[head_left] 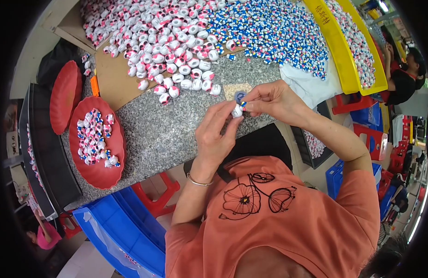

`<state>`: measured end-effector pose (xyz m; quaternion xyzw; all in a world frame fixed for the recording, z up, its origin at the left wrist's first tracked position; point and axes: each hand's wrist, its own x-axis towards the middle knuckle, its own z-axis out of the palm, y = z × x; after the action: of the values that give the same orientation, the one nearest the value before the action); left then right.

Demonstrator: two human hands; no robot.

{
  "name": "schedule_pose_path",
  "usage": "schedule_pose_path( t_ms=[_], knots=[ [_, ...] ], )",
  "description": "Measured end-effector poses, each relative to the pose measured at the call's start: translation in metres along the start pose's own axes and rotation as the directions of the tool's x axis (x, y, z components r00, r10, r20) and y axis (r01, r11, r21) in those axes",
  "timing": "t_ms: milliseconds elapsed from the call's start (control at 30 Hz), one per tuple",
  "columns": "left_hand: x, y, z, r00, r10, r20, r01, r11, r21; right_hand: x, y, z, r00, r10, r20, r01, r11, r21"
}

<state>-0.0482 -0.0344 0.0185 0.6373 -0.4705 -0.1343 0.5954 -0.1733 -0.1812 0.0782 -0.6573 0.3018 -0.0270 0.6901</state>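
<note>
My left hand (214,132) pinches a small white toy head (237,111) with dark print between thumb and fingers. My right hand (276,103) is closed on a tiny blue and yellow toy body (243,104), held against the top of the head; whether the two are joined I cannot tell. Just beyond my fingertips is a small round blue-grey object (240,95) on a speckled pad (231,89). A heap of white and pink toy heads (163,41) covers the far table, beside a spread of blue toy bodies (274,34).
Left on the granite table (153,134) is a red plate (107,178) of assembled-looking pieces, beside another red plate (65,92) and an orange cutter (95,86). A yellow tray (339,60) stands far right, a blue bin (116,227) below. Other people sit nearby.
</note>
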Motion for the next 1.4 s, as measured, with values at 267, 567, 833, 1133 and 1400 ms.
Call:
schedule_pose_path(
  t_ms=[267, 567, 833, 1133, 1400],
  knots=[
    [0.013, 0.0, -0.027, 0.809, -0.197, 0.554, 0.48, 0.765, -0.429, -0.012, -0.003, -0.003, 0.771, -0.577, 0.268, 0.623, 0.597, -0.506],
    [0.006, 0.008, -0.032, 0.829, -0.306, 0.468, 0.525, 0.717, -0.459, -0.009, 0.013, -0.004, 0.921, -0.363, 0.138, 0.389, 0.862, -0.326],
    [0.005, 0.009, -0.192, 0.961, 0.026, -0.275, 0.146, 0.797, 0.586, 0.043, 0.021, -0.087, 0.733, -0.658, 0.175, 0.374, 0.174, -0.911],
    [0.031, 0.01, -0.086, 0.974, 0.209, 0.087, -0.224, 0.822, 0.523, 0.044, 0.02, -0.078, 0.839, -0.516, 0.171, 0.259, 0.104, -0.96],
    [0.079, -0.015, -0.029, 0.778, 0.33, 0.534, -0.608, 0.611, 0.508, 0.003, 0.033, -0.07, 0.87, -0.485, 0.087, 0.307, 0.395, -0.866]
  ],
)
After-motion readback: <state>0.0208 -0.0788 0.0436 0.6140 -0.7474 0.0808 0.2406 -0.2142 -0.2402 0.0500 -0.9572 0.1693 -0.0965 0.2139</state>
